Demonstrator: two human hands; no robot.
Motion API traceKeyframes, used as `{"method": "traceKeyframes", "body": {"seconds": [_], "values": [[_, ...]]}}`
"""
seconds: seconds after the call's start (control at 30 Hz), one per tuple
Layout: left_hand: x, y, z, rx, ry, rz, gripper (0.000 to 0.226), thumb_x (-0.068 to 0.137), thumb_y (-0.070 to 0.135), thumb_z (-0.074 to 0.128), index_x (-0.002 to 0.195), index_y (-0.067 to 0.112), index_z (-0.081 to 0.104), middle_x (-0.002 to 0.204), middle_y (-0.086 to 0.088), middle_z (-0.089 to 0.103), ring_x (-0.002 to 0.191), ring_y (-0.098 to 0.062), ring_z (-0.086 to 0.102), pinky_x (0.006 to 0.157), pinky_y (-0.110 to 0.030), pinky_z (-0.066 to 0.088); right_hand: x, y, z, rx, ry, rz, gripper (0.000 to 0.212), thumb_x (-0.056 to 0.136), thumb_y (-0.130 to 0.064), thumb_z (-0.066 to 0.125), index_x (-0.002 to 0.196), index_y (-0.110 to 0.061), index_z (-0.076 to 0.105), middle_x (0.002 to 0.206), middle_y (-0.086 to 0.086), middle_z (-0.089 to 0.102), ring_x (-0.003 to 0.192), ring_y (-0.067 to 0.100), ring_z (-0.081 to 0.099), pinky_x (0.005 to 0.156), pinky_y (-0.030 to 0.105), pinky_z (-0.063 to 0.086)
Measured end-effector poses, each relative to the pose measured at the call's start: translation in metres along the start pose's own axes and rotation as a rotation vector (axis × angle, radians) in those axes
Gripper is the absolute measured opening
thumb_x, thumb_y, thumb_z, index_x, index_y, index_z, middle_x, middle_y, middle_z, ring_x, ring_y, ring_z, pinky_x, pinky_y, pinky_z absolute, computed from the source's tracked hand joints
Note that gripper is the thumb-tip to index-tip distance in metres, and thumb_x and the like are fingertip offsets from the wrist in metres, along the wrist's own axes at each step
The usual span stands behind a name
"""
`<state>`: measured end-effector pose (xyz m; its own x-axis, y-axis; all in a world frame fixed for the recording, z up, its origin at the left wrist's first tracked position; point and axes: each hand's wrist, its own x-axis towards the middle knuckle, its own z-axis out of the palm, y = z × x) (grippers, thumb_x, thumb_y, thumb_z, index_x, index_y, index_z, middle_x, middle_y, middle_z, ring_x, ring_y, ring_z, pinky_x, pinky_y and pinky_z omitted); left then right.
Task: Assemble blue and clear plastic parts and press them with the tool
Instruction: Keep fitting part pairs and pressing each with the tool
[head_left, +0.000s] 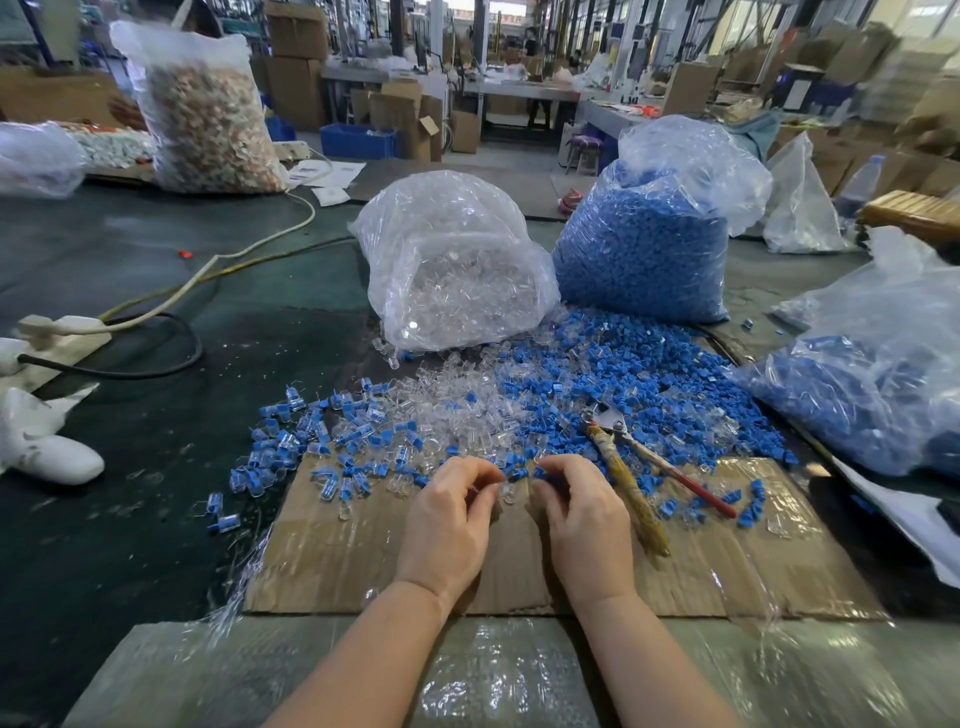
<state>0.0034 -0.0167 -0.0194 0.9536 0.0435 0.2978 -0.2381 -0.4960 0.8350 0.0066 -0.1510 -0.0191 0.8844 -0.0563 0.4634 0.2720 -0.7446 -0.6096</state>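
A bag of blue parts (644, 244) stands at one o'clock, a bag of clear parts (452, 260) at twelve. Pliers (631, 462) lie at three o'clock of the right hand (582, 512). Both it and the left hand (449, 519) curl fingers, pinching small pieces (514, 475) between them.

Dark green table (156, 291) w/ cardboard sheet (363, 561), pliers (631, 467) on loose blue parts (649, 374) & clear parts (452, 400), bags, white cable (249, 249), power strip (57, 332).
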Motion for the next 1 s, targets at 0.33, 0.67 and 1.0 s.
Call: {"method": "traceKeyframes", "body": {"seconds": [0.33,0.67,1.0], "values": [[0.0028,0.0,-0.0007,-0.1,-0.052,-0.123,0.024,0.086,0.005,0.061,0.096,0.027,0.06,0.085,0.009,0.066,0.08,-0.002,0.065,0.077,-0.013,0.051,0.0002,-0.0013,-0.0026,0.092,0.023,-0.092,0.016,0.078,0.001,0.071,0.091,-0.007,0.069,0.085,0.0,0.068,0.08,0.017,0.064,0.075,0.03,0.051],[0.005,0.0002,-0.0017,-0.226,-0.018,-0.22,0.029,0.087,0.003,0.059,0.082,0.032,0.06,0.077,0.003,0.068,0.073,-0.009,0.067,0.073,-0.02,0.054,0.0001,-0.0029,-0.0028,0.117,-0.004,-0.143,0.016,0.078,0.004,0.069,0.087,-0.008,0.072,0.083,-0.002,0.069,0.079,0.014,0.064,0.074,0.025,0.05],[0.0049,0.0021,-0.0023,-0.248,-0.026,-0.24,0.023,0.087,0.001,0.059,0.08,0.023,0.06,0.075,-0.001,0.065,0.069,-0.008,0.065,0.068,-0.02,0.055,-0.0019,-0.0034,-0.002,0.119,0.0,-0.178,0.011,0.078,-0.003,0.073,0.084,-0.01,0.068,0.08,-0.004,0.068,0.074,0.013,0.064,0.068,0.034,0.055]]}}
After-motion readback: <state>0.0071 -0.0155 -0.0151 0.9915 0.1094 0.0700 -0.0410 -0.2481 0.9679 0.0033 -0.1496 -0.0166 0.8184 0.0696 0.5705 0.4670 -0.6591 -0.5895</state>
